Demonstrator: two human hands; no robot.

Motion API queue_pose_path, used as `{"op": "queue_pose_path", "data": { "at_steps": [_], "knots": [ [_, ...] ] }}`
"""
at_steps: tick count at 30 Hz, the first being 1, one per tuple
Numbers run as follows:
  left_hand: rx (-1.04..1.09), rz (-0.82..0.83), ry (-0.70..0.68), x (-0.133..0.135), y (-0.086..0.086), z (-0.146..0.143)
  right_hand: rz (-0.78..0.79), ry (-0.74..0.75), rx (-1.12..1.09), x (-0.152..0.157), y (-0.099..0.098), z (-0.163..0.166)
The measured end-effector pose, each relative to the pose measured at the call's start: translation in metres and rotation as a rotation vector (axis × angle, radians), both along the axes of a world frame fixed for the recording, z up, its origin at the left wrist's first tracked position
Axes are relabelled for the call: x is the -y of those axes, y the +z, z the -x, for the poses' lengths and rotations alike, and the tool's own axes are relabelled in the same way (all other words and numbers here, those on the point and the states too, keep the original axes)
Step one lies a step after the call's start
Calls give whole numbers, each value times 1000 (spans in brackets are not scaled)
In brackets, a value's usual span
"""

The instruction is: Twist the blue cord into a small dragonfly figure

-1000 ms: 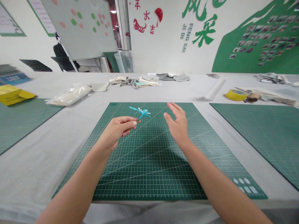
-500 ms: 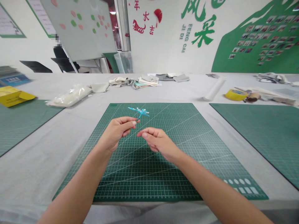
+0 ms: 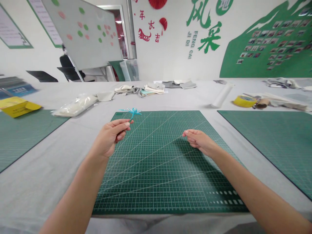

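Observation:
My left hand [image 3: 110, 135] pinches the short green stem of a small bright-blue artificial flower [image 3: 133, 111] between thumb and forefinger. The flower's thin petals spread outward, with whitish bits among them, above the far left part of the green cutting mat [image 3: 151, 169]. Well to the right, my right hand [image 3: 198, 140] hovers over the mat, thumb and fingertips pressed together. Whatever may lie in that pinch is too small to make out. Both hands are raised off the mat, and the right one casts a shadow on it.
More cutting mats lie left [image 3: 31, 133] and right [image 3: 273, 139]. Farther back are a yellow box [image 3: 20, 105], a clear plastic bag [image 3: 76, 104], folded cloths [image 3: 154, 87], a white roll [image 3: 222, 95] and yellow tape [image 3: 245, 100]. A person sits beyond the table, back left.
My hands have moved apart: the left has gone left with the blue flower, the right has swung right, away from it. The view has tilted up slightly.

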State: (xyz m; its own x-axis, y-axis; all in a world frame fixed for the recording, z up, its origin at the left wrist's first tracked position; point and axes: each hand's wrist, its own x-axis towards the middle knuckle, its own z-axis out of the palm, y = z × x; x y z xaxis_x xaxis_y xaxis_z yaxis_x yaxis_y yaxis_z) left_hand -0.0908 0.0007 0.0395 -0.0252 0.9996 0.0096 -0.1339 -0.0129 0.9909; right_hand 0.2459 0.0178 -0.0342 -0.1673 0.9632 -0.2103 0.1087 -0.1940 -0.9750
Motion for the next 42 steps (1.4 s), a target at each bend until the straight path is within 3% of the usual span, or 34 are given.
{"op": "queue_pose_path", "data": {
  "at_steps": [4,6,8,12,14,16,21,24,30,34,37,39,41,42],
  "knots": [
    [25,-28,9,7,14,2,-314,-228,499,-27,-12,-21],
    [25,-24,-3,10,16,-1,-356,-324,675,-37,-18,-26],
    [-5,-10,-35,11,15,-8,-408,-351,770,-42,-21,-25],
    [-98,32,-134,13,5,-32,-716,-445,888,-28,-6,2],
    [-124,53,-189,14,2,-45,-812,-403,731,-14,8,27],
    [-147,62,-218,15,0,-54,-792,-314,452,-1,20,54],
    [-219,16,-190,15,-5,-67,-332,43,-480,21,25,112],
    [-280,-24,-138,15,-12,-69,-213,120,-685,28,23,125],
    [-271,-9,-75,11,-18,-62,-97,190,-342,28,22,109],
    [-242,-30,-22,11,-15,-59,-120,6,-154,12,16,83],
    [-252,-19,-28,12,-15,-59,-354,-124,315,1,12,67],
    [-269,-17,-35,13,-15,-60,-580,-180,496,-2,11,65],
    [-286,-23,-38,13,-16,-61,-678,-209,455,0,13,70],
    [-296,-28,-41,13,-17,-61,-654,-198,356,2,14,75]
  ]
}}
